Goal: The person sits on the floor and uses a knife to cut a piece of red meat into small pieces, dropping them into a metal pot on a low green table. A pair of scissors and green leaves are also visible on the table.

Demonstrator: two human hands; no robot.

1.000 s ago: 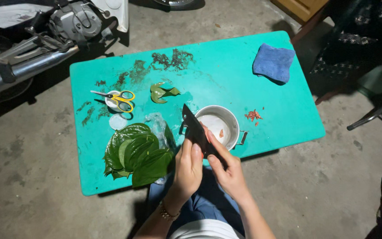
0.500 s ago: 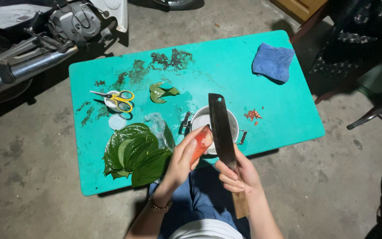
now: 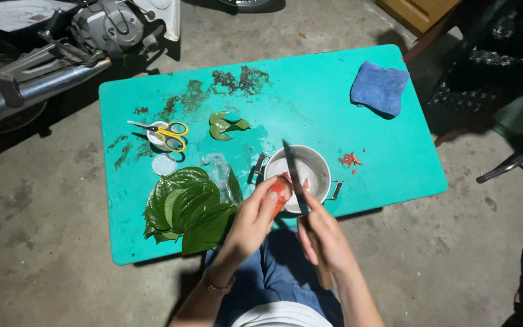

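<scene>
My left hand (image 3: 252, 221) grips a small orange-red nut-like piece (image 3: 278, 191) over the near rim of a small metal pot (image 3: 319, 165). My right hand (image 3: 324, 239) holds a cleaver (image 3: 294, 175) by its wooden handle, the blade seen edge-on and resting against the orange piece. The pot stands near the front edge of a turquoise table (image 3: 273, 115). Left of my hands lies a pile of green leaves (image 3: 187, 208) with a clear plastic bag (image 3: 219, 172) beside it.
Yellow-handled scissors (image 3: 167, 133) lie across a small white dish; a folded leaf (image 3: 225, 126), orange scraps (image 3: 350, 160) and a blue cloth (image 3: 379, 89) also sit on the table. A motorbike (image 3: 43, 48) stands at back left, chair legs (image 3: 513, 163) at right.
The cleaver has turned from showing its flat side to edge-on and come down against the orange piece. My left hand has lifted the piece toward the pot rim.
</scene>
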